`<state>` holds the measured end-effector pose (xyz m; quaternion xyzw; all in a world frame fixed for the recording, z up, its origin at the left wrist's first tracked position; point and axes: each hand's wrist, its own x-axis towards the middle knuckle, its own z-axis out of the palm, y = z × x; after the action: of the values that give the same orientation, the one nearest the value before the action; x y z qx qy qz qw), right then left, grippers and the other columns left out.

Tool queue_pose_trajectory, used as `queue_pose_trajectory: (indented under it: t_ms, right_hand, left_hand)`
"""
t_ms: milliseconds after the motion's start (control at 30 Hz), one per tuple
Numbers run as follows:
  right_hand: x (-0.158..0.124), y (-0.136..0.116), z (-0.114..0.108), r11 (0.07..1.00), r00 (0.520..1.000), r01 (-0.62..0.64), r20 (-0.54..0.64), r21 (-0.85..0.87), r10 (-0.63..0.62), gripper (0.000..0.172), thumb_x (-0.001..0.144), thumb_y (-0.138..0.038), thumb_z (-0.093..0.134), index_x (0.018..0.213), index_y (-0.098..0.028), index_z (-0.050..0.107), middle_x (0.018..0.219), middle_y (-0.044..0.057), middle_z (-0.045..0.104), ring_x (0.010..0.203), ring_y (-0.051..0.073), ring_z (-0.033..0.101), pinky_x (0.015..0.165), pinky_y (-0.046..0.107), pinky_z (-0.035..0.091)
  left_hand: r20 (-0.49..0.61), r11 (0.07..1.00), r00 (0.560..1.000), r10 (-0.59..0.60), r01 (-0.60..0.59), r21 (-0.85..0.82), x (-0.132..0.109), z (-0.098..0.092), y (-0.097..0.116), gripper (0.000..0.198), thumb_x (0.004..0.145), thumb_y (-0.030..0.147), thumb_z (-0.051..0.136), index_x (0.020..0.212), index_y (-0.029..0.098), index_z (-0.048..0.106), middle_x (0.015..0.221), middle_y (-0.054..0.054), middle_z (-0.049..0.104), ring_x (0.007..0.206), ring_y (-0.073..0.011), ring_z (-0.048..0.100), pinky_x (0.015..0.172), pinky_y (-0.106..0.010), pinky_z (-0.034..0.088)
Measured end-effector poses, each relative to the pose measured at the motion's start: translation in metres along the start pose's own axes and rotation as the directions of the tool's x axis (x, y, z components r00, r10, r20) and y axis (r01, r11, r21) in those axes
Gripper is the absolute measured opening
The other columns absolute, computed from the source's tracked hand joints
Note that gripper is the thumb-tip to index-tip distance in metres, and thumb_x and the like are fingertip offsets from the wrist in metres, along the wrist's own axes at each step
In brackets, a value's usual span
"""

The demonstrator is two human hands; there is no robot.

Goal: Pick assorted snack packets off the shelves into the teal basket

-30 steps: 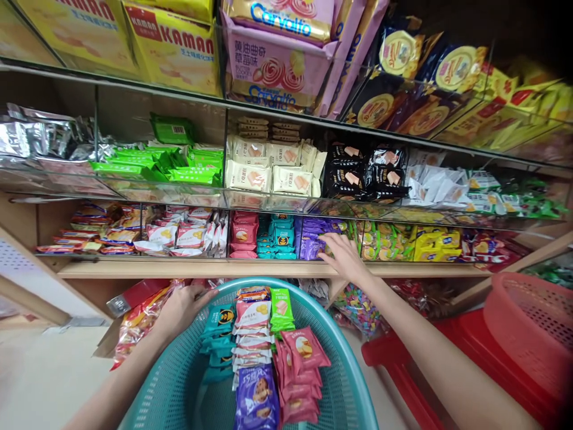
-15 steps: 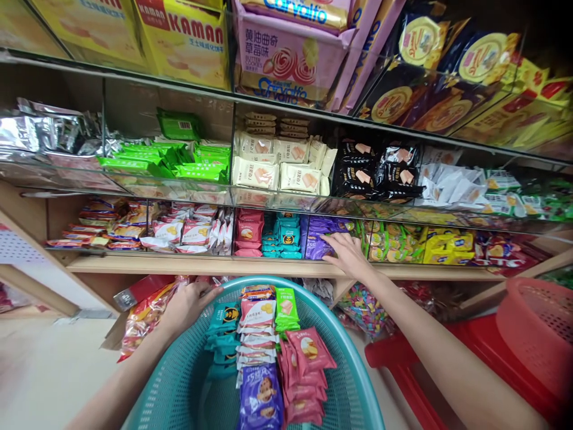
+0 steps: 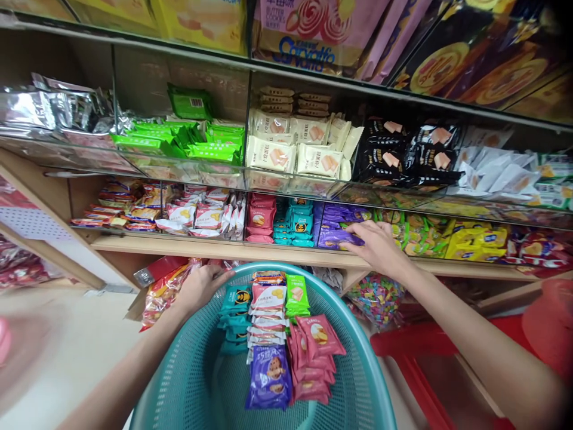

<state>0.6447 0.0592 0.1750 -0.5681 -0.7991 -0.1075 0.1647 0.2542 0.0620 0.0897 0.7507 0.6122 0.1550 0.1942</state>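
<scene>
My left hand grips the far left rim of a teal perforated plastic basket. In the basket lie stacked snack packets: teal packets, white packets, a green packet, pink packets and, nearest me, a purple cookie packet. On the lower shelf, my right hand has its fingers and thumb closed at the right end of a purple packet in the purple pile. The fingers partly hide that packet's end.
A clear front strip edges the middle shelf above my right hand. Pink packets and teal packets stand left of the purple pile; yellow packets lie farther right. A red stool stands at right, and a candy bag sits below the shelf.
The view has shifted, with the shelves now larger and higher in the picture. My right hand stays at the purple pile, its fingers now closed over the packet's end. My left hand keeps the rim.
</scene>
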Motion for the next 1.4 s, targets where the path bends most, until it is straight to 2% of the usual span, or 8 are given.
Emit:
queue_pose_trajectory:
  t_ms: [133, 233, 300, 500, 633, 833, 1133, 1400]
  right_hand:
    - [-0.008, -0.069, -0.028, 0.965, 0.983, 0.043, 0.159, 0.26, -0.087, 0.023, 0.087, -0.043, 0.054, 0.088, -0.022, 0.061, 0.087, 0.004, 0.064, 0.085, 0.022, 0.055, 0.078, 0.035, 0.036]
    - [-0.017, -0.121, -0.029, 0.892, 0.875, 0.038, 0.416, 0.451, -0.248, 0.019, 0.081, -0.04, 0.064, 0.086, -0.022, 0.062, 0.081, 0.0, 0.063, 0.079, 0.018, 0.055, 0.069, 0.028, 0.039]
    - [-0.022, -0.147, -0.019, 0.871, 0.786, 0.092, 0.502, 0.483, -0.361, 0.021, 0.076, -0.038, 0.07, 0.085, -0.021, 0.063, 0.079, 0.0, 0.062, 0.076, 0.017, 0.056, 0.065, 0.026, 0.039]
    - [-0.033, -0.182, 0.019, 0.851, 0.594, 0.29, 0.615, 0.439, -0.519, 0.026, 0.073, -0.04, 0.072, 0.086, -0.019, 0.065, 0.076, 0.001, 0.065, 0.071, 0.018, 0.058, 0.064, 0.027, 0.04]
    - [-0.038, -0.189, 0.028, 0.84, 0.534, 0.353, 0.649, 0.411, -0.542, 0.026, 0.074, -0.04, 0.071, 0.086, -0.017, 0.067, 0.079, 0.004, 0.068, 0.076, 0.02, 0.062, 0.063, 0.027, 0.041]
    - [-0.052, -0.191, 0.04, 0.87, 0.611, 0.38, 0.622, 0.313, -0.49, 0.02, 0.074, -0.033, 0.072, 0.082, -0.015, 0.067, 0.078, 0.008, 0.07, 0.08, 0.023, 0.064, 0.071, 0.031, 0.046]
    - [-0.084, -0.188, 0.052, 0.899, 0.82, 0.377, 0.372, 0.222, -0.436, 0.016, 0.083, -0.021, 0.061, 0.098, -0.015, 0.06, 0.087, 0.006, 0.068, 0.096, 0.023, 0.059, 0.085, 0.04, 0.047]
    - [-0.107, -0.19, 0.044, 0.862, 0.832, 0.492, 0.224, 0.125, -0.507, 0.019, 0.082, -0.009, 0.054, 0.1, -0.014, 0.059, 0.093, 0.007, 0.064, 0.088, 0.023, 0.06, 0.085, 0.041, 0.049]
  left_hand:
    - [-0.003, 1.0, 1.0, 0.003, -0.003, -0.004, 0.0, 0.001, 0.0, 0.045, 0.084, 0.055, 0.04, 0.054, 0.022, 0.044, 0.049, 0.004, 0.043, 0.049, -0.012, 0.045, 0.052, -0.023, 0.028]
    - [-0.007, 1.0, 1.0, 0.011, -0.011, -0.005, -0.002, 0.001, 0.0, 0.045, 0.084, 0.055, 0.041, 0.055, 0.022, 0.046, 0.048, 0.004, 0.044, 0.049, -0.0122, 0.046, 0.052, -0.023, 0.028]
    - [-0.013, 1.0, 1.0, 0.014, -0.014, -0.003, -0.003, 0.0, -0.001, 0.044, 0.084, 0.054, 0.041, 0.055, 0.022, 0.046, 0.048, 0.004, 0.045, 0.049, -0.0124, 0.046, 0.052, -0.023, 0.028]
    - [-0.029, 1.0, 1.0, 0.005, -0.004, 0.003, -0.006, -0.001, -0.001, 0.043, 0.084, 0.054, 0.041, 0.057, 0.022, 0.048, 0.05, 0.002, 0.047, 0.051, -0.0129, 0.047, 0.052, -0.023, 0.028]
    - [-0.029, 1.0, 1.0, 0.004, -0.003, 0.006, -0.006, -0.001, 0.0, 0.042, 0.084, 0.052, 0.042, 0.054, 0.022, 0.044, 0.05, 0.003, 0.046, 0.05, -0.0127, 0.046, 0.052, -0.023, 0.028]
    - [-0.015, 1.0, 1.0, 0.012, -0.012, 0.004, -0.005, -0.001, 0.0, 0.042, 0.085, 0.05, 0.042, 0.055, 0.021, 0.047, 0.049, 0.003, 0.046, 0.05, -0.0118, 0.045, 0.052, -0.022, 0.028]
    - [-0.024, 1.0, 1.0, 0.017, -0.017, -0.007, -0.006, 0.0, -0.002, 0.043, 0.085, 0.052, 0.042, 0.056, 0.02, 0.05, 0.051, 0.003, 0.047, 0.05, -0.0108, 0.043, 0.051, -0.023, 0.027]
    - [-0.031, 1.0, 0.999, 0.023, -0.023, 0.003, -0.005, 0.003, -0.005, 0.044, 0.085, 0.053, 0.041, 0.059, 0.02, 0.054, 0.053, 0.001, 0.05, 0.052, -0.0118, 0.045, 0.052, -0.023, 0.028]
